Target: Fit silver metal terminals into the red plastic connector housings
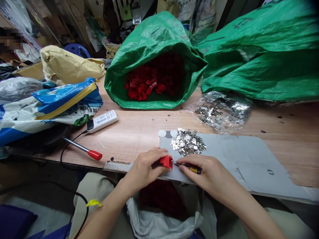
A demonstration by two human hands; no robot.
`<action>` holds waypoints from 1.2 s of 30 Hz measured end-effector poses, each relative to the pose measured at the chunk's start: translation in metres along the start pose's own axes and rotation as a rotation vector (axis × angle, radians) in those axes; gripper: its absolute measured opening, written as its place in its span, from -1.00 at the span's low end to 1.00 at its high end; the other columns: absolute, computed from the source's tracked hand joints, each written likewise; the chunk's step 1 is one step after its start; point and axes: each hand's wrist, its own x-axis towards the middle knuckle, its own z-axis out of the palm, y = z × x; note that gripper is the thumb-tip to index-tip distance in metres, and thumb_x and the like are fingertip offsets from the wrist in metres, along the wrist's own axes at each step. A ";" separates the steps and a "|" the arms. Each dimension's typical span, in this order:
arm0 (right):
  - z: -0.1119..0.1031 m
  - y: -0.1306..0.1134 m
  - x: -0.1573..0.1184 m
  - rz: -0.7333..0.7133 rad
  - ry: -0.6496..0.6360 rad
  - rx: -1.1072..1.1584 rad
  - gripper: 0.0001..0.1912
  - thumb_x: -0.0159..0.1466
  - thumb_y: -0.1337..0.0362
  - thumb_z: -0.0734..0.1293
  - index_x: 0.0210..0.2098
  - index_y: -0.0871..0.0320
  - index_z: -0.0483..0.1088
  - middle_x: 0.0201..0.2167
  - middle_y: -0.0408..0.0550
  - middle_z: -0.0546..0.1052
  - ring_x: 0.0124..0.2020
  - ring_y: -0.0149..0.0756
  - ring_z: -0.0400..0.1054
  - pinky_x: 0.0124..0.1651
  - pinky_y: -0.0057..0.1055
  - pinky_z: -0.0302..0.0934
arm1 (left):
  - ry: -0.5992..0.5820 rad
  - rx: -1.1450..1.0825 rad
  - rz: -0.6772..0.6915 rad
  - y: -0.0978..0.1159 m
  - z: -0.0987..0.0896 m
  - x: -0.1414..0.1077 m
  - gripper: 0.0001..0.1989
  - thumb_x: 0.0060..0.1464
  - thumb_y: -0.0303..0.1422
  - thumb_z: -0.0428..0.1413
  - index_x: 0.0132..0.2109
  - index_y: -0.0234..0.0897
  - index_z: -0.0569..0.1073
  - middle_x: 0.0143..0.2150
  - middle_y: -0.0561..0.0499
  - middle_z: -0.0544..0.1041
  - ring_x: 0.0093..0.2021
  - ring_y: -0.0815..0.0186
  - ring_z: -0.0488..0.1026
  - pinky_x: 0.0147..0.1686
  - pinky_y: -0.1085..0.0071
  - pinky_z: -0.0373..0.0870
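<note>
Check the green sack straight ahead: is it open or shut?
Open: the green sack gapes toward the camera, and loose red pieces show inside.

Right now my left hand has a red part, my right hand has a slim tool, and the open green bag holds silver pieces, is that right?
Not quite: in the head view, the open green bag holds red pieces, not silver ones. Your left hand does have a red part, and your right hand a slim tool.

Grey mat (224, 152) on wood-grain table (134, 129)
</note>
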 end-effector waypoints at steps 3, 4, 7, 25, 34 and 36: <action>0.000 -0.001 0.001 -0.003 0.005 0.000 -0.78 0.28 0.34 0.29 -0.21 0.08 0.58 -0.25 -0.06 0.66 -0.26 -0.19 0.55 -0.22 -0.37 0.43 | -0.001 0.001 0.000 -0.001 0.000 -0.001 -0.75 0.15 -0.39 0.24 -0.01 -0.28 0.54 -0.01 -0.11 0.64 0.14 0.13 0.52 0.25 0.14 0.35; 0.000 -0.001 0.001 -0.003 0.004 0.006 -0.79 0.28 0.34 0.29 -0.22 0.08 0.58 -0.25 -0.06 0.66 -0.27 -0.19 0.55 -0.23 -0.37 0.43 | -0.002 0.001 0.002 -0.002 0.001 -0.001 -0.74 0.15 -0.39 0.24 -0.01 -0.27 0.54 -0.01 -0.10 0.64 0.14 0.13 0.51 0.26 0.14 0.34; 0.001 -0.002 0.002 -0.002 0.000 0.026 -0.81 0.27 0.36 0.29 -0.26 0.08 0.57 -0.29 -0.08 0.65 -0.30 -0.21 0.54 -0.26 -0.39 0.40 | -0.004 0.001 0.004 -0.003 0.001 -0.002 -0.74 0.14 -0.39 0.24 0.00 -0.26 0.53 -0.01 -0.08 0.64 0.15 0.14 0.51 0.28 0.16 0.31; 0.002 -0.004 0.004 0.033 -0.029 0.064 -0.85 0.27 0.41 0.30 -0.37 0.11 0.50 -0.42 -0.14 0.58 -0.40 -0.32 0.44 -0.33 -0.47 0.21 | -0.003 0.023 -0.063 0.002 0.000 0.000 -0.70 0.09 -0.45 0.27 0.00 -0.31 0.55 0.03 -0.11 0.63 0.10 0.12 0.54 0.26 0.17 0.33; 0.004 0.000 0.005 0.041 -0.035 0.079 -0.86 0.26 0.42 0.32 -0.33 0.13 0.53 -0.37 -0.12 0.61 -0.34 -0.28 0.47 -0.27 -0.45 0.23 | -0.017 -0.003 -0.043 0.001 0.000 0.000 -0.72 0.11 -0.47 0.25 -0.01 -0.30 0.55 -0.02 -0.06 0.65 0.08 0.20 0.55 0.33 0.27 0.25; 0.006 0.000 0.004 0.034 -0.029 0.043 -0.87 0.27 0.41 0.31 -0.34 0.14 0.51 -0.37 -0.11 0.60 -0.34 -0.27 0.47 -0.29 -0.44 0.22 | -0.023 -0.002 -0.019 0.002 0.000 0.000 -0.75 0.13 -0.49 0.23 -0.03 -0.27 0.56 -0.03 -0.03 0.65 0.10 0.21 0.54 0.32 0.28 0.25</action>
